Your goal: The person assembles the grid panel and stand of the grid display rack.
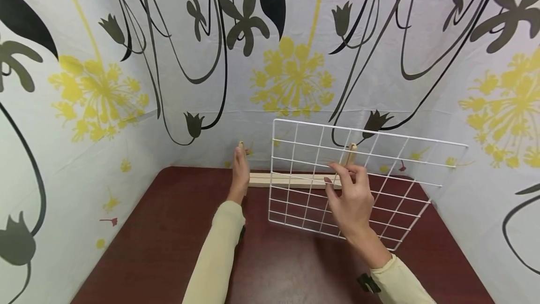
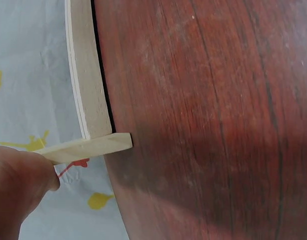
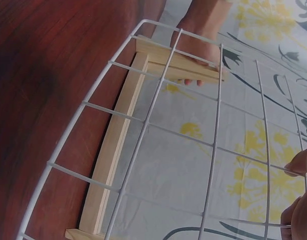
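A white wire grid panel [image 1: 323, 126] stands tilted above the table, in front of a pale wooden stand. My right hand [image 1: 352, 198] pinches the panel's wires near its middle between thumb and fingers. The stand has a long grooved base bar [image 1: 260, 179] along the table's far edge, with a short upright at each end. My left hand [image 1: 240, 172] grips the left upright [image 2: 116, 143], its fingertips showing past the wood in the right wrist view. The right upright [image 1: 351, 154] shows behind the grid. Between the grid's near wires [image 3: 145, 122] and the base bar there is a gap.
A dark red wood-grain table [image 1: 177, 238] lies below. Hanging cloth [image 1: 168, 60] with printed flowers encloses it at the back and on both sides, close behind the stand.
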The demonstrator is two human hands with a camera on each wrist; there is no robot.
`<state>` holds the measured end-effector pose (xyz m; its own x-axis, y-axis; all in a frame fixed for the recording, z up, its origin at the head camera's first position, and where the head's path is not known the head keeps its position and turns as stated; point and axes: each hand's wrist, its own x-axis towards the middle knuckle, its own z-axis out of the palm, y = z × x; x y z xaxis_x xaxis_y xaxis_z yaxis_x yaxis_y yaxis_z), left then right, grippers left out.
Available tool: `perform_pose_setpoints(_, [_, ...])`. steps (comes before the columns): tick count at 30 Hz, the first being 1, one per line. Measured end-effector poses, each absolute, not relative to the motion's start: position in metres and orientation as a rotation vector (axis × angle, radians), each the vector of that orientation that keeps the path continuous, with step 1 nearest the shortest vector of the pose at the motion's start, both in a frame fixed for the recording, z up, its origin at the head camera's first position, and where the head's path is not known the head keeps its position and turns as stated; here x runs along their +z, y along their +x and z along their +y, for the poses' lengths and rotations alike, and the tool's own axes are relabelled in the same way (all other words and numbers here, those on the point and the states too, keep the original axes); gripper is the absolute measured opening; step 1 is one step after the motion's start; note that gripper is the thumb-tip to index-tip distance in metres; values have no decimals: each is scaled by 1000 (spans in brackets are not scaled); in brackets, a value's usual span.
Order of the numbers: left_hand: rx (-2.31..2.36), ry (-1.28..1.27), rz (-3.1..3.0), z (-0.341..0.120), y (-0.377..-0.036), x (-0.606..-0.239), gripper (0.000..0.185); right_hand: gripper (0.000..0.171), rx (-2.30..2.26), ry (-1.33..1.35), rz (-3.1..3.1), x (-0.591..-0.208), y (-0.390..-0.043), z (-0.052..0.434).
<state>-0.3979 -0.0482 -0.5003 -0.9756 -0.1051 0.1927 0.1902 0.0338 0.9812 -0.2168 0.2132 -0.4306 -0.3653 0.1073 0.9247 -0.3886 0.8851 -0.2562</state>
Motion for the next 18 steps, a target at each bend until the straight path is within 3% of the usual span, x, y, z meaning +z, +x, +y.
perform_pose_setpoints(18, [-1963, -43, -2199, -50, -402, -500, 75, 42, 563, 318, -1879, -426, -233, 209])
